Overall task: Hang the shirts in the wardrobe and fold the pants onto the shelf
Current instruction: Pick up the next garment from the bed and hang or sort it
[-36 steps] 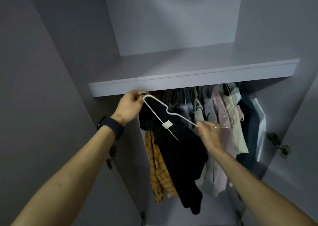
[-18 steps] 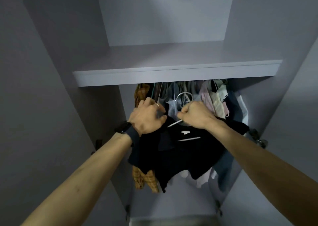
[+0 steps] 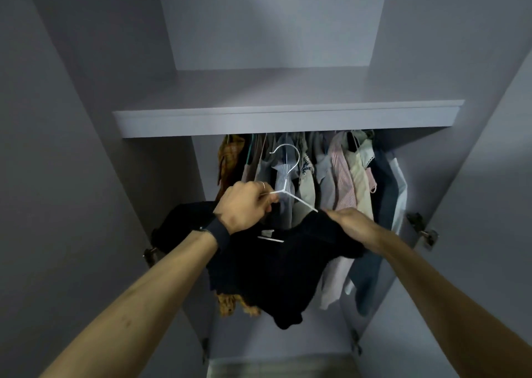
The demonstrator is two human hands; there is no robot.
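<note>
Inside a grey wardrobe [image 3: 86,118], below its shelf [image 3: 288,115], a black shirt [image 3: 273,277] droops mid-frame from a white wire hanger [image 3: 288,170]. The left hand [image 3: 247,205] pinches the hanger's wire, and the right hand [image 3: 348,222] grips the shirt's shoulder. Hung clothes [image 3: 339,182] crowd behind.

I am holding both bare forearms up from the lower corners of the frame toward its middle. My left hand [image 3: 244,205], just left of centre, is showing me its back, its fingers [image 3: 264,197] curling in a pinch on the white hanger [image 3: 283,190]; a dark band [image 3: 216,230] is sitting on that wrist. My right hand [image 3: 349,222], right of centre, is lying knuckles-up on the black shirt [image 3: 273,277], fingertips hidden in cloth.
</note>
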